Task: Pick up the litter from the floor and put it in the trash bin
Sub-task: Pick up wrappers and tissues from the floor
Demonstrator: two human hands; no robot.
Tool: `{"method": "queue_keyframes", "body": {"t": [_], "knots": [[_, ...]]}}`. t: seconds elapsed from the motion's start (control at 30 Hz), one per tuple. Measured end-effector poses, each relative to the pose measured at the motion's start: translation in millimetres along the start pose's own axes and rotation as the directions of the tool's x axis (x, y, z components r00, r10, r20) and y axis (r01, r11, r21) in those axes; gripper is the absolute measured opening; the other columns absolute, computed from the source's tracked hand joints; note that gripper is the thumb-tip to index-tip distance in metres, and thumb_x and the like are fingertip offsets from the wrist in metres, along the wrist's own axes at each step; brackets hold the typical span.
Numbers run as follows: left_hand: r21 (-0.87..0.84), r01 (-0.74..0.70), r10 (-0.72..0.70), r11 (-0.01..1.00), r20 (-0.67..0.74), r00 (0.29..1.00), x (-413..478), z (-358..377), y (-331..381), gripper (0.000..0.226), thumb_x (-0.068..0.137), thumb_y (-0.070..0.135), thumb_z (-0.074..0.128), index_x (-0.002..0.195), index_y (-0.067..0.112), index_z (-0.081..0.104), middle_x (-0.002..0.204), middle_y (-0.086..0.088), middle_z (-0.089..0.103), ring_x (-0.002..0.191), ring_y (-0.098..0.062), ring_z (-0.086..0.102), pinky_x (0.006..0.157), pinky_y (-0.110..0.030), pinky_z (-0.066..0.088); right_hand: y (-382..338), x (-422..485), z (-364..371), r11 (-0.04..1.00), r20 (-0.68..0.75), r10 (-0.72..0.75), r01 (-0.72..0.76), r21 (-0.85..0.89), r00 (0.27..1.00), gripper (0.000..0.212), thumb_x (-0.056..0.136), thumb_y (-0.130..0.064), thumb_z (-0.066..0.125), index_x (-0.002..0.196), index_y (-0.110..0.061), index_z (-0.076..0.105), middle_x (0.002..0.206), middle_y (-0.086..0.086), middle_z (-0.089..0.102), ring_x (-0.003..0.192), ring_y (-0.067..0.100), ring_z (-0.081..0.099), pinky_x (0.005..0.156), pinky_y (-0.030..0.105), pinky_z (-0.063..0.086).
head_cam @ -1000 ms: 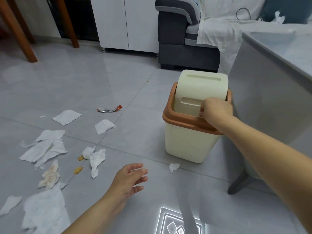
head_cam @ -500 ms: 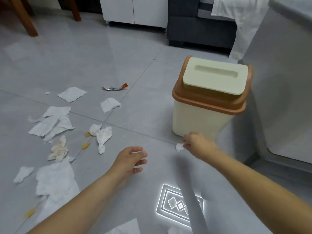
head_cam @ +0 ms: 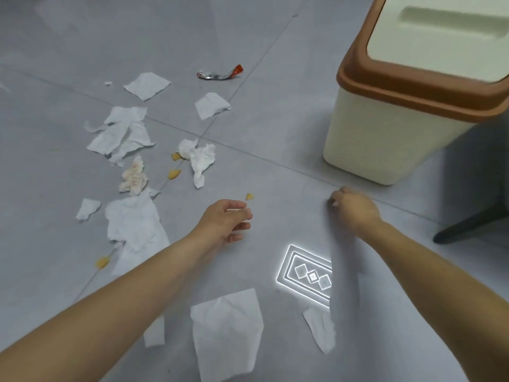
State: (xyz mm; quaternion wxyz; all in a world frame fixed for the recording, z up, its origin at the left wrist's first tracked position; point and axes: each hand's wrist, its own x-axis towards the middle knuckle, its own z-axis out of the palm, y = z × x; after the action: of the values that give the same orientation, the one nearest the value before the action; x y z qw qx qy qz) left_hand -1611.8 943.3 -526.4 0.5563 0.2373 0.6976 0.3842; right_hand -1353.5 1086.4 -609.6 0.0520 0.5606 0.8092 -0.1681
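Note:
The cream trash bin with a brown rim stands at the upper right, its swing lid level and closed. My right hand is down at the floor just in front of the bin, fingers curled tight; only a sliver of white paper shows at the fingertips. My left hand hovers low over the floor, fingers loosely apart and holding nothing, beside a small yellow chip. Several white tissues lie scattered to the left, and a large one lies between my forearms.
A red and silver foil wrapper lies at the far centre. More yellow chips sit among the tissues. A dark furniture leg angles in at the right, behind the bin. A bright ceiling-light reflection shows on the glossy grey tiles.
My right hand left the bin lid, dropped to the small white scrap in front of the bin and closed over it. The lid swung level. The view tilted down and nearer the floor.

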Motion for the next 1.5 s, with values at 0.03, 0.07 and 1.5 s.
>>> {"method": "queue_keyframes", "body": {"t": [0.03, 0.07, 1.5], "knots": [[0.075, -0.008, 0.008, 0.997, 0.002, 1.0, 0, 1, -5, 0.029, 0.082, 0.019, 0.065, 0.109, 0.015, 0.057, 0.093, -0.002, 0.067, 0.077, -0.013, 0.065, 0.06, -0.023, 0.05, -1, -6, 0, 1.0, 0.006, -0.012, 0.012, 0.013, 1.0, 0.025, 0.084, -0.009, 0.051, 0.106, -0.014, 0.061, 0.115, 0.012, 0.057, 0.101, 0.034, 0.057, 0.084, 0.038, 0.049], [0.189, -0.029, 0.025, 0.982, 0.021, 0.999, -2, 2, -13, 0.029, 0.083, 0.018, 0.064, 0.11, 0.015, 0.055, 0.09, -0.001, 0.067, 0.075, -0.012, 0.064, 0.058, -0.021, 0.049, -2, -13, 0, 0.999, 0.026, -0.03, 0.03, 0.012, 0.999, 0.023, 0.084, -0.009, 0.05, 0.102, -0.015, 0.063, 0.111, 0.012, 0.06, 0.099, 0.033, 0.058, 0.082, 0.038, 0.049], [0.231, -0.388, 0.342, 0.892, 0.215, 0.915, -66, 78, 38, 0.041, 0.081, 0.009, 0.064, 0.116, 0.018, 0.044, 0.096, -0.001, 0.062, 0.075, -0.009, 0.061, 0.064, -0.019, 0.047, -91, -137, -78, 0.768, -0.226, -0.098, 0.218, 0.602, 0.969, 0.031, 0.078, -0.018, 0.071, 0.108, -0.023, 0.063, 0.083, -0.011, 0.057, 0.073, 0.007, 0.054, 0.064, 0.0, 0.039]]}}
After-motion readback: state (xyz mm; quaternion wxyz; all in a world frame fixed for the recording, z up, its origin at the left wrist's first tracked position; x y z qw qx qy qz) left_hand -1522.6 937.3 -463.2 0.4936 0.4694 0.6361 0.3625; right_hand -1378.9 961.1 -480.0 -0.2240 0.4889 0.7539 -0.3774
